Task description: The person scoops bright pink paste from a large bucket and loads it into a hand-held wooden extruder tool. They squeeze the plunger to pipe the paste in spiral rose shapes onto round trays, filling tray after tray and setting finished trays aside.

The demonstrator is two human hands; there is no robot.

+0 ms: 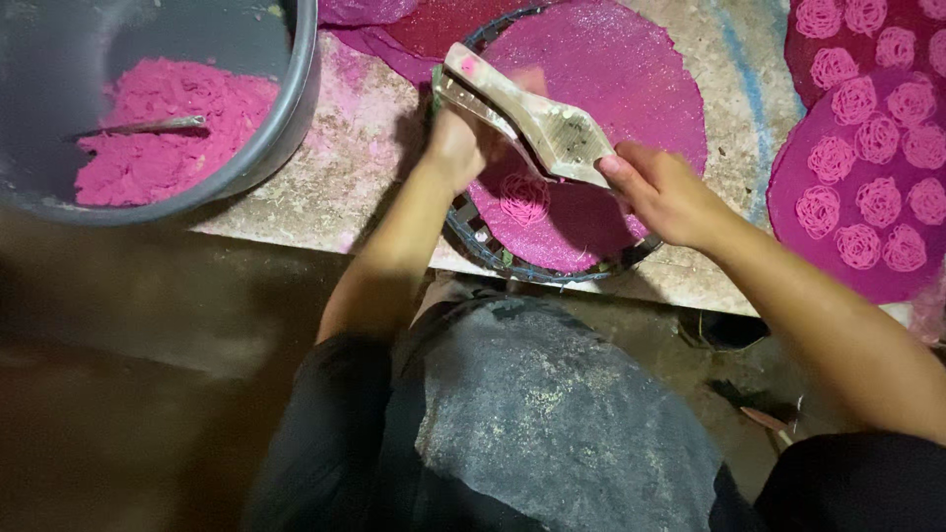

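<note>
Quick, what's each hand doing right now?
Left hand: closed on the far handle end of the wooden press.
Right hand: gripping the press's near end.

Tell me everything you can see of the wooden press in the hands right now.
The wooden press is pale, worn wood smeared with pink, two long pieces closing together, with a perforated patch near its wider end. It hangs tilted above the round pink-covered tray. The left hand grips its upper end, the right hand its lower end.
</note>
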